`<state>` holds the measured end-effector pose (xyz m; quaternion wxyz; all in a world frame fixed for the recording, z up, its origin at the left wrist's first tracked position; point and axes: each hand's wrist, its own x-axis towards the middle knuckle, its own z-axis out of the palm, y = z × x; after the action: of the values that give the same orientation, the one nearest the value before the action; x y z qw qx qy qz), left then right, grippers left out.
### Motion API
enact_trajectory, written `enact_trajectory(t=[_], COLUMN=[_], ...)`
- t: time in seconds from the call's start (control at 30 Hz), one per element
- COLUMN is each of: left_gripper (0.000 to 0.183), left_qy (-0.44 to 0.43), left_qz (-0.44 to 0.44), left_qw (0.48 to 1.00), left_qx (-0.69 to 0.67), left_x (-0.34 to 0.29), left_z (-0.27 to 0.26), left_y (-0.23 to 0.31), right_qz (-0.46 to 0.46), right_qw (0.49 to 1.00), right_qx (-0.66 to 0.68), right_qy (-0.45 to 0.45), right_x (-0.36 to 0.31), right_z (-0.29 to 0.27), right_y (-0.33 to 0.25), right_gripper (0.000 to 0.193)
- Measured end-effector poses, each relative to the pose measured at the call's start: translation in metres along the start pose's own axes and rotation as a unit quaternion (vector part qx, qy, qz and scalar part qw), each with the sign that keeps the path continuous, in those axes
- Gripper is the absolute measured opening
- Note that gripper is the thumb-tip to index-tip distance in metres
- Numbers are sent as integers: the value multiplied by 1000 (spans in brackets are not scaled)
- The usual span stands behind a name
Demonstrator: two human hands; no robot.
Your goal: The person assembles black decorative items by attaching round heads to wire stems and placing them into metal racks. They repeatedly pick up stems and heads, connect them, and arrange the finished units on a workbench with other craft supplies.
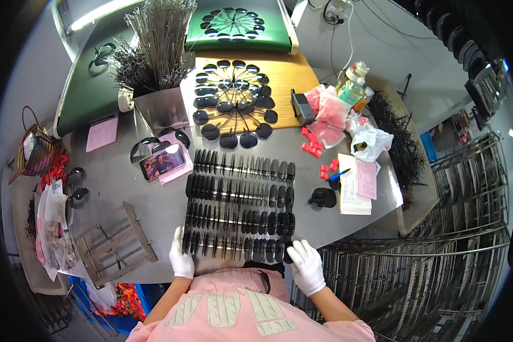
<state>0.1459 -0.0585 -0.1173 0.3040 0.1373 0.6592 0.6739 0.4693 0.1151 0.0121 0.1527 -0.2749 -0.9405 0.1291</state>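
Note:
A metal rack of dark lenses [239,215], held in several standing rows, lies at the table's front edge, partly over my lap. My left hand [181,256], in a white glove, is closed at the rack's near left corner, its thumb side against the end lenses. At the near right corner my right hand [306,265], also white-gloved, has its bent fingers on the end of the nearest row. The rack hides some of the fingertips. Left of it lies a bare metal rack [115,242].
Lenses on wire stems fan out on a wooden board [296,85] and a green belt [211,31]. A phone [163,162], red clips [312,149], a notebook [350,199] and a blue pen [340,174] lie around. Bundled wires [159,40] stand at the back; more racks [404,285] fill the right.

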Motion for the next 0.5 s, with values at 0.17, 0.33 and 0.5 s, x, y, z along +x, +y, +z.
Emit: enact_trajectory(t=[0.17, 0.33, 0.5], left_gripper=[64, 69, 94], left_qy=[30, -17, -236], left_qz=[189, 316, 154], left_qw=[933, 810, 822], left_qx=[304, 494, 495], left_x=[0, 25, 35], left_z=[-10, -12, 5], left_y=[7, 43, 115], right_qz=[207, 446, 244], right_qw=[967, 695, 722], right_qx=[-52, 562, 636], right_qy=[142, -55, -121], right_x=[-33, -42, 22], right_z=[22, 97, 114], right_y=[-8, -17, -26], right_gripper=[46, 24, 47])
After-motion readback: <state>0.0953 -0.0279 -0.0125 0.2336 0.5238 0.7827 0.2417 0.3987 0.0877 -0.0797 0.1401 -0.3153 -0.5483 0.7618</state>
